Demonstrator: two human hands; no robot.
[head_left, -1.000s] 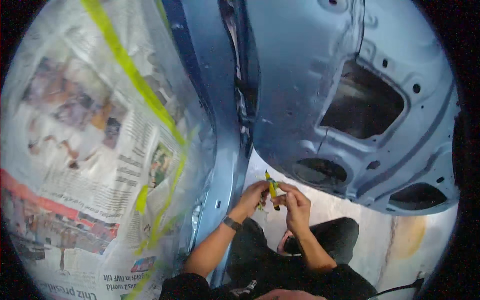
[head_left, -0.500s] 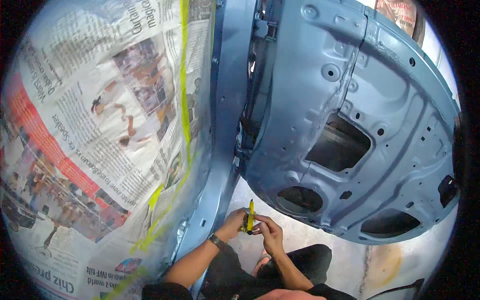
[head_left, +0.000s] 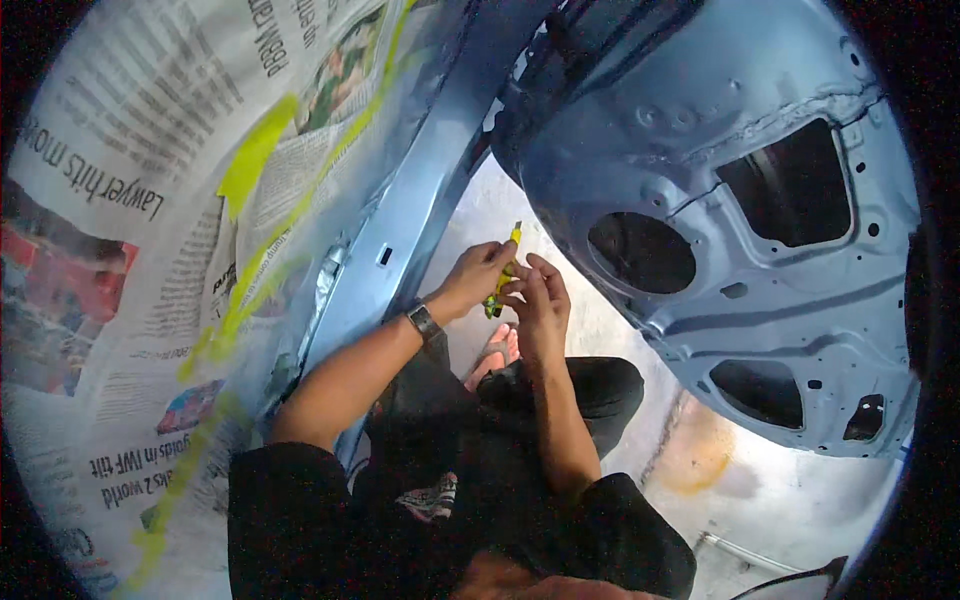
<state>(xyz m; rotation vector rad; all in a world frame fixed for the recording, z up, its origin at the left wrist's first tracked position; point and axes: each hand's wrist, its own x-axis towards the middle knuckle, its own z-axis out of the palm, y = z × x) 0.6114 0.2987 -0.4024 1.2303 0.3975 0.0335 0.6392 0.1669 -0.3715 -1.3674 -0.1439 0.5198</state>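
A yellow utility knife [head_left: 504,282] points upward between my hands, a short dark blade tip showing at its far end. My left hand [head_left: 474,277], with a dark-strapped watch on the wrist, is closed round the knife's left side. On the other side, my right hand [head_left: 541,308] has its fingers curled and its fingertips against the knife's body. Exactly what those right fingertips pinch is hard to make out. The knife's lower end looks dark and patterned, partly hidden by my fingers.
On the left, a blue-grey car body sill [head_left: 400,225] runs past my left arm, beside newspaper masking [head_left: 110,130] edged with yellow-green tape [head_left: 258,155]. An open blue-grey door shell [head_left: 690,150] with cut-outs fills the upper right. My sandalled foot [head_left: 495,352] rests on the pale floor.
My view has tilted down and nearer my body, so the hands and knife appear higher. The knife stays in my hands, leaning slightly more to the right.
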